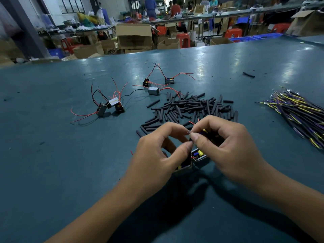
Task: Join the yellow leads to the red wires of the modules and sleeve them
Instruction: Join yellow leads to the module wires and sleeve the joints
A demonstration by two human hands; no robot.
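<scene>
Just one view for us: head cam, looking forward and down, close over matte teal worktable point(52, 155), workshop behind.

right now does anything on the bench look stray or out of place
One black sleeve lies alone at the far right of the green table, well apart from the pile of sleeves. Otherwise nothing stands out.

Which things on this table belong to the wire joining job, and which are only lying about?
For the job:
- modules with red wires
- black sleeves
- yellow leads
- two modules under the hands

Lying about:
- cardboard boxes
- red stools
- blue crates
</scene>
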